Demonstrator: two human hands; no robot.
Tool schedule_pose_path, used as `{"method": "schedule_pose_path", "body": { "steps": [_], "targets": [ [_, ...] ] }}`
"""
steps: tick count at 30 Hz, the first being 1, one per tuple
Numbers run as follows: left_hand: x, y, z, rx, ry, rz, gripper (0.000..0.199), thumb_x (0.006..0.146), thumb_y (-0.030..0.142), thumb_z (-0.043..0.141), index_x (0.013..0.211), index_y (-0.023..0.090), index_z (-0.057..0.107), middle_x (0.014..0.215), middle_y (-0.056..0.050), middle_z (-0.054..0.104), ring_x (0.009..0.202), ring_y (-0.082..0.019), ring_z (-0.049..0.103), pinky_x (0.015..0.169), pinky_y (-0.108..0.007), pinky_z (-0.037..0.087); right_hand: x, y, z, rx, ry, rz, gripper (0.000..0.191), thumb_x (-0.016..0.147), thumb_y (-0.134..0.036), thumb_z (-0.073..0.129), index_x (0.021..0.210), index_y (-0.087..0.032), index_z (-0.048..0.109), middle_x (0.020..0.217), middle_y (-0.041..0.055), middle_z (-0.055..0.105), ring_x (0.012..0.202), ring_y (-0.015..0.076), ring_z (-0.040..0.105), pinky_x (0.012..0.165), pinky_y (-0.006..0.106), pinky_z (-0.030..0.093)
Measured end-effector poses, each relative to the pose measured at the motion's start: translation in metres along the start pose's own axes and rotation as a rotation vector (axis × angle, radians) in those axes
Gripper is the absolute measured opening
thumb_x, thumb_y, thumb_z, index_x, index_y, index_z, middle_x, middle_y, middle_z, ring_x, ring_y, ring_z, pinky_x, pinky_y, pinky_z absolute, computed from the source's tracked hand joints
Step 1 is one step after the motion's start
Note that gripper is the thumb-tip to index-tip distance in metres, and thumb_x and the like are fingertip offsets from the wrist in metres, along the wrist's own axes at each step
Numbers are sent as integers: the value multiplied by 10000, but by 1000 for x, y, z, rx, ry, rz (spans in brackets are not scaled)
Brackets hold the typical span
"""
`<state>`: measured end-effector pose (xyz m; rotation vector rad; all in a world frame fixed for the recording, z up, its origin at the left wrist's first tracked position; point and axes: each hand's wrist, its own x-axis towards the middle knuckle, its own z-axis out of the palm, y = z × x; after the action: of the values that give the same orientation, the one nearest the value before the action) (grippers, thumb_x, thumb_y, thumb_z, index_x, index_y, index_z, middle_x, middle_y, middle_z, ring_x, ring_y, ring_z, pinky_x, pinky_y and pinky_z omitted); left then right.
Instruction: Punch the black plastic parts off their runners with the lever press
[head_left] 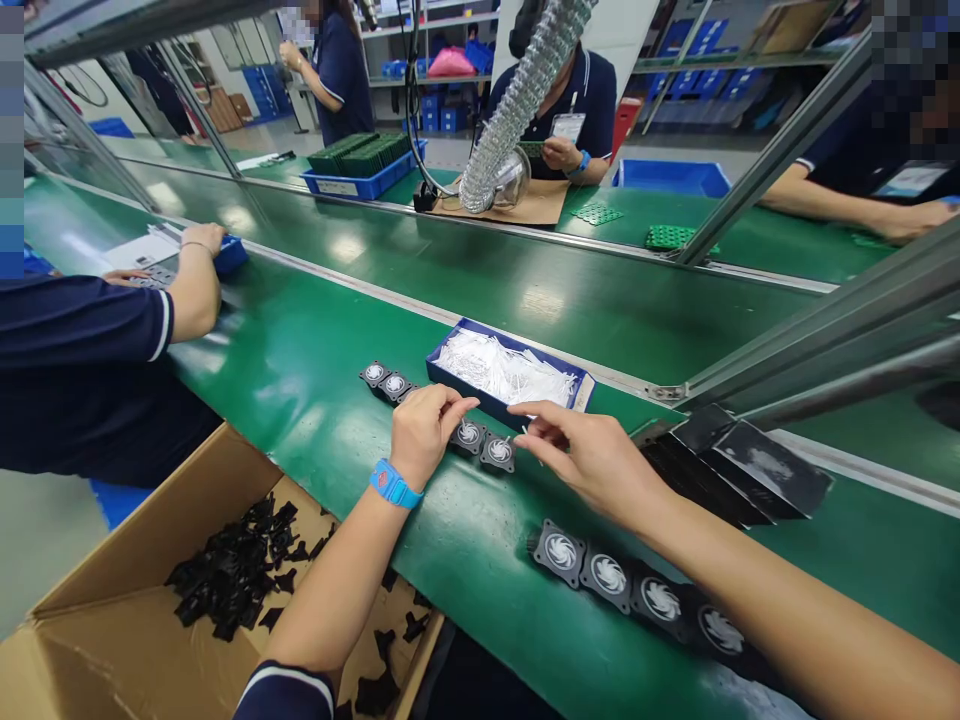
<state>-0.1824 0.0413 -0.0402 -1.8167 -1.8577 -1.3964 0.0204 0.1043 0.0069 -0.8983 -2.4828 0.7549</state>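
Note:
A row of black square parts with white swirl centres (pixel 498 453) lies on the green work surface (pixel 352 460). My left hand (pixel 424 430) is over the middle of this row, thumb and forefinger pinched together just above one part. It covers some of the row, and what its fingertips hold is unclear. My right hand (pixel 577 450) is just right of the row's near end, its fingers curled round thin white strips whose ends show. Behind both hands stands a blue box (pixel 487 402) filled with loose white strips (pixel 506 365).
More swirl parts (pixel 607 575) lie in a row under my right forearm. A cardboard box (pixel 127 630) with black pieces (pixel 232 570) is at lower left. Dark blocks (pixel 772 470) sit at right. A co-worker's arm (pixel 195 285) is at left; other people work across the line.

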Motion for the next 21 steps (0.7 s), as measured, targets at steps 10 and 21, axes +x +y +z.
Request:
{"method": "schedule_pose_path", "body": {
  "steps": [10,21],
  "targets": [
    [-2,0,-2,-11,-2,135,364,976,422,537,701,188,576,624,10,604,584,-120,551,599,-254,404,6,-5,-13,209,171,100,255,875,-426,606,930,-187,675,717,27,676,639,141,626,618,263,480],
    [-11,7,-14,67,-73,475,232,945,303,620,748,181,606,612,3,636,564,-138,550,581,-281,403,10,-6,-16,292,219,121,239,849,-394,639,919,-170,684,755,30,679,653,123,609,649,252,491]
  ]
}}
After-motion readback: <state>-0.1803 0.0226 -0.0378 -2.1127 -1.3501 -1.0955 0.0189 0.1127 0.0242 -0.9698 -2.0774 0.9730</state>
